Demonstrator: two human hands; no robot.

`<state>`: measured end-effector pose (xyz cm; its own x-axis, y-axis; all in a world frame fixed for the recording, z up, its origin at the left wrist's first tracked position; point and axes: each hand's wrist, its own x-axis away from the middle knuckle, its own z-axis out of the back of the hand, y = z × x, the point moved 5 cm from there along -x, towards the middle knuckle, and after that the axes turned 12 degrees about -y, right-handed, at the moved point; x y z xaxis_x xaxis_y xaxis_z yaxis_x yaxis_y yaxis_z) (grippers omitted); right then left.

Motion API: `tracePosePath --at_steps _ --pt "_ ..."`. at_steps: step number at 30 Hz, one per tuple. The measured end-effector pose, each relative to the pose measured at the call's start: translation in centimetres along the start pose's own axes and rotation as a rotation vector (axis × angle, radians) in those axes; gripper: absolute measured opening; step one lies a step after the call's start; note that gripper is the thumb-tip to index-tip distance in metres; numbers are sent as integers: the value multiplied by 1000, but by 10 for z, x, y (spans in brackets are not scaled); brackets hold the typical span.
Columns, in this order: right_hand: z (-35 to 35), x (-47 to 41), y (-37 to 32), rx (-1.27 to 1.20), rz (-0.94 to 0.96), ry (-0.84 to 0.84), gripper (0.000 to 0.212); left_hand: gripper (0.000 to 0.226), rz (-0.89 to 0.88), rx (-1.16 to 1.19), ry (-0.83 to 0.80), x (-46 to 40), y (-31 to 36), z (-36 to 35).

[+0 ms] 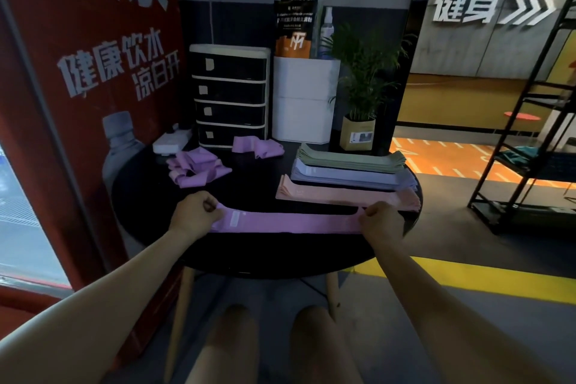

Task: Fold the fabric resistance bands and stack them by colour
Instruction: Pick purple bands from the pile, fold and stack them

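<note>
Both hands pinch one purple resistance band (290,223), stretched flat between them over the near part of the round black surface (149,196). On the left, the left hand (194,212) has its grip curled tight round the band's left end, next to a small white label on the fabric. On the right, the right hand (378,220) has its fingers curled round the other end in the same way.

Farther back on the left lies a loose heap of unfolded purple bands (198,170), and just behind it a white power strip (171,140). Toward the middle, a second small bunch of purple bands (257,146) sits in front of a black drawer unit (230,97) with four drawers. Right of the drawers stands a white bin (304,100) holding an orange and black pouch (296,28), a bottle and a spray bottle.

On the right side three flat stacks lie in a row from far to near: green bands (352,157), lavender bands (346,176) and peach bands (343,195); the peach stack is just beyond the stretched band. Behind them is a potted plant (363,84) in a yellow pot. At the far right stands a black metal rack (526,121) on the floor.
</note>
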<state>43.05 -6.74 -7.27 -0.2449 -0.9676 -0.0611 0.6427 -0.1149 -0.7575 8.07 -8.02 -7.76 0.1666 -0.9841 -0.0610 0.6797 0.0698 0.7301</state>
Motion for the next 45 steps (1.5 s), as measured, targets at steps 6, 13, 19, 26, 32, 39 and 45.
tracePosePath --at_steps 6,13,19,26,32,39,45 --pt "-6 5 1 24 50 32 15 13 -52 -3 47 6 -8 -7" --pt "-19 13 -29 261 256 108 34 9 -64 12 75 10 -8 -9" --pt "-80 35 -68 293 585 -220 32 9 -75 26 87 9 -11 -10" --pt "-91 31 -60 301 558 -327 41 15 -145 9 64 9 -9 -12" --pt "-96 35 -62 386 580 -406 56 72 -364 -145 -12 16 7 -15" --pt "-96 34 -61 378 553 -409 55 56 -320 -265 -183 14 3 -28" --pt "-96 35 -61 388 545 -416 53 46 -327 -242 -198 13 3 -28"
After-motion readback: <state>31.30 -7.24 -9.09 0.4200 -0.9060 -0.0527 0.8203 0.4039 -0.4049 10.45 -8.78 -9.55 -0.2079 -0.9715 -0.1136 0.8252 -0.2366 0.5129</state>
